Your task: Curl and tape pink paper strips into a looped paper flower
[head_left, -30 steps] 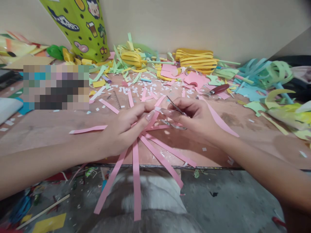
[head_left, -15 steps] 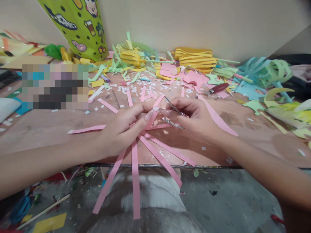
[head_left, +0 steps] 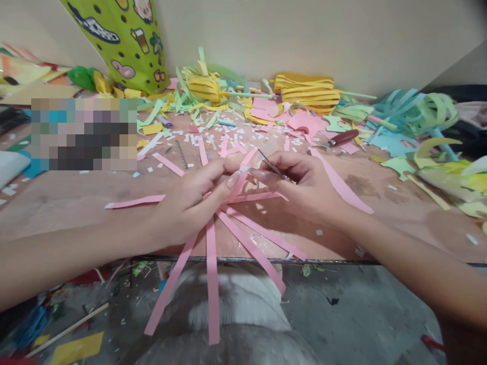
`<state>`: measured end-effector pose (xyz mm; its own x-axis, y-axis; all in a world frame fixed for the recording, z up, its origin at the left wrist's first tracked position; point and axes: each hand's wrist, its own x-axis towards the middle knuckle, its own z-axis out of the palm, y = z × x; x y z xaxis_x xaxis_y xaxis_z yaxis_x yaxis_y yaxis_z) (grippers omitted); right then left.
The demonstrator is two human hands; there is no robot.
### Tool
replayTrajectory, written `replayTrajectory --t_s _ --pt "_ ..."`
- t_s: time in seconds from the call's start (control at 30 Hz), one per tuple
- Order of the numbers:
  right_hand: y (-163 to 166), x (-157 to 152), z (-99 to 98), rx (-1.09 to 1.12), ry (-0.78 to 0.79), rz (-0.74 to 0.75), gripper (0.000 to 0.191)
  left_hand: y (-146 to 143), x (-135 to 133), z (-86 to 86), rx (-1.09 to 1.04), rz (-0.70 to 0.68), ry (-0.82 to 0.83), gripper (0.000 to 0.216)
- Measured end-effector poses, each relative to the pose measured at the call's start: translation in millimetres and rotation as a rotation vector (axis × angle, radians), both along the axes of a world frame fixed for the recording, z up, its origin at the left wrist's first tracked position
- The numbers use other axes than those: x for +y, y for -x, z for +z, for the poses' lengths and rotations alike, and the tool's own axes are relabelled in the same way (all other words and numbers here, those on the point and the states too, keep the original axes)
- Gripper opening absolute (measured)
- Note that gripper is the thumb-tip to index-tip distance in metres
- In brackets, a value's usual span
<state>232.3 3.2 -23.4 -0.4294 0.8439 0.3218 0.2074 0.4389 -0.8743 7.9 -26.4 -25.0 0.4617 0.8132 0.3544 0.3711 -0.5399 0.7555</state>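
Several pink paper strips spread out like a star from a centre under my left hand. That hand is closed, with thumb and fingers pinching one strip that slants up and away. A small white piece lies across this strip, between the fingertips of both hands. My right hand is closed too, its thumb and fingertip against the white piece. A thin, dark, pointed metal tool is tucked in its fingers, point up and left; its kind is partly hidden by the hand.
White paper bits litter the table. A red-handled cutter lies right of my right hand. Yellow paper lanterns, coloured scraps and a green patterned bag stand along the wall. The table's front edge runs close below my hands.
My hands stay almost in place. The white piece at my fingertips has shifted and tilted slightly, and the metal part below my right thumb shows less.
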Motion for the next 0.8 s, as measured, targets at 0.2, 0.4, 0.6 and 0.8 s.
replayTrajectory --t_s 0.2,0.4,0.6,0.8 --pt "0.5 0.1 -0.4 0.014 0.012 -0.003 0.026 -0.2 0.2 0.1 0.012 -0.003 0.006 0.029" --pt "1.2 -0.7 0.1 0.057 0.043 0.011 0.023 0.7 -0.4 1.0 -0.003 -0.018 0.029 0.03" --pt "1.1 -0.5 -0.3 0.063 0.03 0.006 0.018 0.2 -0.5 1.8 0.019 0.005 -0.004 0.029" --pt "1.1 -0.6 -0.8 0.07 0.03 0.008 0.016 -1.0 -0.1 4.1 0.045 0.017 -0.027 0.027"
